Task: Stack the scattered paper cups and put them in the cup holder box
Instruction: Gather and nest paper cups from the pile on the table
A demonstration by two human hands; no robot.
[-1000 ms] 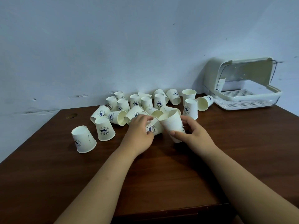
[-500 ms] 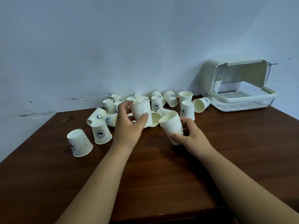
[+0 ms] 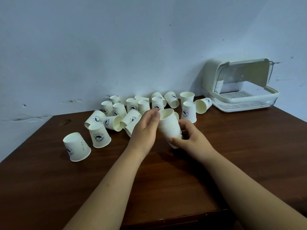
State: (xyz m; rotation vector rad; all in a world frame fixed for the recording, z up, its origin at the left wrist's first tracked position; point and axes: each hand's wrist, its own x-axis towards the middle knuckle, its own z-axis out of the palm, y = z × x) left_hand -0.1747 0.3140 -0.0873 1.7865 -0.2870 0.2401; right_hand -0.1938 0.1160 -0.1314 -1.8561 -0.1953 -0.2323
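Note:
A nested stack of white paper cups (image 3: 168, 126) is tilted in mid-air, mouth up and to the left, with my right hand (image 3: 191, 138) gripping its lower part. My left hand (image 3: 145, 128) touches the stack's top rim with its fingertips, fingers loosely curled. Several loose white cups with blue logos (image 3: 132, 110) lie scattered behind my hands, some upside down, some on their sides. The cup holder box (image 3: 240, 90) stands open at the back right, with a short stack of cups (image 3: 218, 86) inside its left corner.
The dark wooden table (image 3: 232, 155) ends at a wall behind. Two upside-down cups (image 3: 77, 146) stand apart at the front left. The table's near edge runs below my forearms.
My left hand lifted a cup from the pile and brought it right onto the stack in my right hand. The stack now looks taller, and the left hand rests at its rim.

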